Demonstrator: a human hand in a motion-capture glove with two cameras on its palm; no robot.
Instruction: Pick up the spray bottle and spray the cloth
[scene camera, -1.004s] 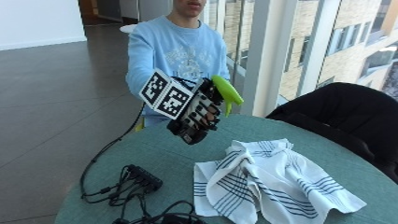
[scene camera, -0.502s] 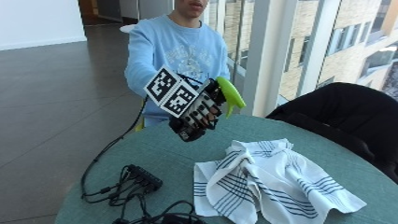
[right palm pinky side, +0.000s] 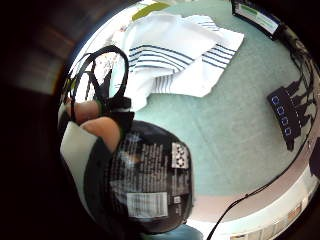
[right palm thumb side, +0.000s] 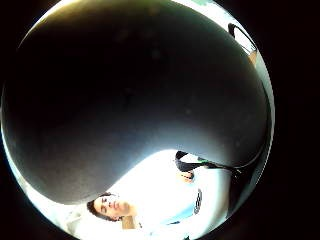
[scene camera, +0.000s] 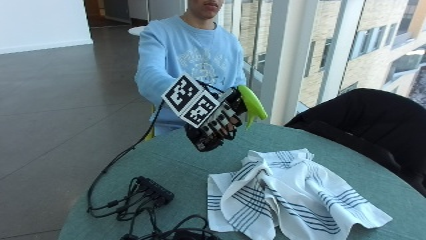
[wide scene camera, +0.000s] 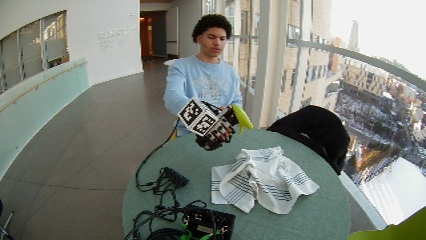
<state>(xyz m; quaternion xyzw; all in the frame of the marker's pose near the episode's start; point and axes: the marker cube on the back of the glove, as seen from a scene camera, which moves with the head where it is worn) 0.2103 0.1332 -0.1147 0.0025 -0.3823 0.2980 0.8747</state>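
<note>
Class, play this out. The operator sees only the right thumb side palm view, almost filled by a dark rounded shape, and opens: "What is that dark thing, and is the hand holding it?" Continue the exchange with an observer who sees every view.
Observer: It is the spray bottle, black with a printed label. The gloved right hand grips it above the table.
Operator: Where is the cloth?
Observer: The striped cloth lies crumpled on the table, lower than the hand, with nothing touching it.
Operator: Is the nozzle aimed at it?
Observer: The bottle's green spray head sticks out above the hand; I cannot tell where it aims.
</note>
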